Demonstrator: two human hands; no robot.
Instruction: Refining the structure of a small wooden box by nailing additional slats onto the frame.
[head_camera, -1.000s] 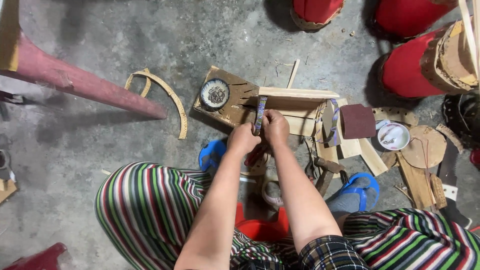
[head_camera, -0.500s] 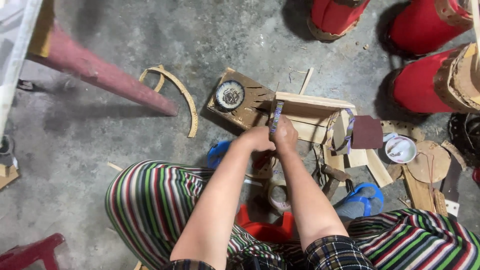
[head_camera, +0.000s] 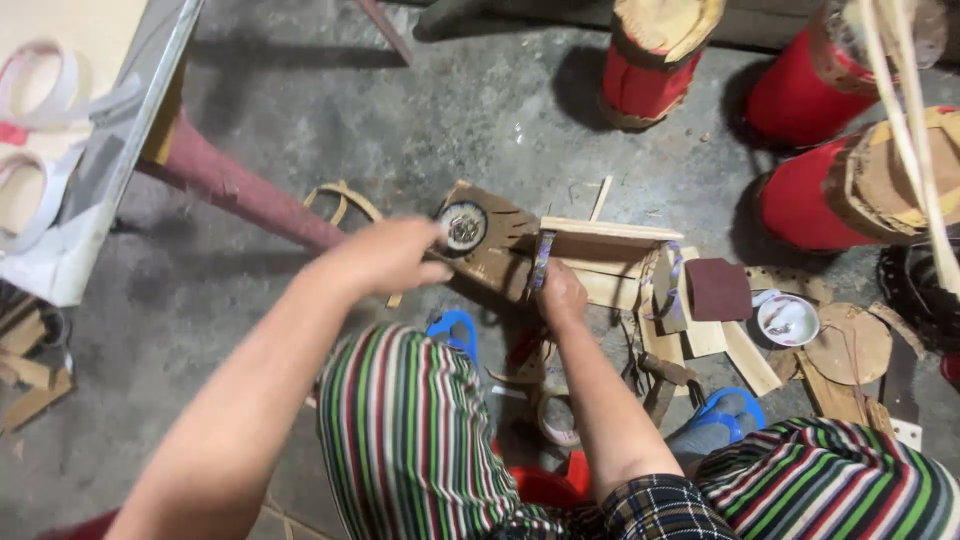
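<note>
Grey concrete floor: right hand (head_camera: 562, 297) fingers grip a patterned strip (head_camera: 541, 262); left hand (head_camera: 390, 255) fingers curl loosely over a small tin (head_camera: 464, 226).

Bare forearms, striped trousers in red, green, white and black, plaid shirt hem, blue sandals (head_camera: 452, 328)

Patterned curved strip (head_camera: 541, 262) upright on wooden block, small round tin (head_camera: 464, 226) just left
</note>
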